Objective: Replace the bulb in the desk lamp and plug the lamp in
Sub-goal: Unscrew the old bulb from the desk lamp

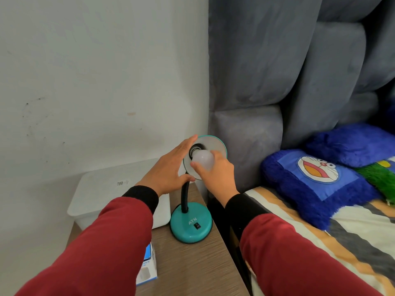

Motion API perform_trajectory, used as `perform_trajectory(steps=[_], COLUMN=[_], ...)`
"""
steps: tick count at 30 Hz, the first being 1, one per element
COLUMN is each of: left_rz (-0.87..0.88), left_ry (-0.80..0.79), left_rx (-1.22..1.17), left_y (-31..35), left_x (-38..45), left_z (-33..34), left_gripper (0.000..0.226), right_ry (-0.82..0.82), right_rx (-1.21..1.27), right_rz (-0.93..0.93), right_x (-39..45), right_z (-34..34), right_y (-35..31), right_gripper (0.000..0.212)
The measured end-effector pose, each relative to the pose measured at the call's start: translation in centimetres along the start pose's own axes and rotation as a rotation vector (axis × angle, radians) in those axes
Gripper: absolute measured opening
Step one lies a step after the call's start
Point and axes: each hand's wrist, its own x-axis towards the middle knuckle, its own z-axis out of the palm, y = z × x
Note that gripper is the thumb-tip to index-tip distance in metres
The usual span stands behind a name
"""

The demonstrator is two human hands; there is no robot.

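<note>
A teal desk lamp stands on a wooden bedside table, its round base point(190, 225) with a black switch near the table's right edge. A black flexible neck point(184, 197) rises to the teal-rimmed shade point(215, 146), which faces me. A white bulb point(203, 160) sits in the shade's socket. My right hand point(215, 178) grips the bulb from the lower right. My left hand point(168, 167) cups the shade's left rim from behind, thumb by the neck. No cord or plug is visible.
A white plastic lidded box point(102, 189) stands against the wall left of the lamp. A blue and white bulb carton point(147, 268) lies on the wooden table point(192, 265). To the right are a bed, a grey padded headboard point(256, 82) and blue plush cushions point(316, 180).
</note>
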Motion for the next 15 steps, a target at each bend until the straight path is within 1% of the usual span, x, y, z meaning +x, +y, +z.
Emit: perform_trajectory(steps=[2,4,6,7,9,11,13,15], left_rz=[-0.001,-0.001,-0.004,-0.003,-0.001,0.0,0.002,0.004], left_ry=[0.001,-0.001,-0.002,-0.003,-0.007,-0.004,0.001,0.005], left_rx=[-0.005,-0.007,-0.01,-0.009,-0.008,-0.009,-0.009,-0.013], left_y=[-0.04,-0.06,-0.05,-0.02,0.03,-0.01,-0.07,-0.13], left_x=[0.0,0.02,0.07,0.1,0.12,0.13,0.14,0.12], left_z=[-0.04,-0.05,-0.07,-0.06,-0.01,0.01,-0.01,-0.06], left_gripper=[0.107,0.106,0.106,0.105,0.106,0.106,0.105,0.104], right_ry=[-0.005,-0.023,-0.025,-0.013,0.01,0.01,-0.011,-0.018], right_rx=[-0.013,0.005,0.05,0.065,0.038,-0.034,-0.047,0.04], right_rz=[-0.063,-0.087,-0.018,0.027,0.052,-0.033,-0.105,-0.055], right_x=[0.1,0.01,-0.1,-0.05,0.22,0.3,0.17,0.02], right_z=[-0.26,-0.14,0.2,0.33,0.37,0.29,0.38,0.51], right_y=[-0.08,-0.04,-0.04,-0.01,0.02,-0.06,-0.07,-0.26], right_gripper=[0.066,0.072,0.082,0.083,0.073,0.064,0.07,0.081])
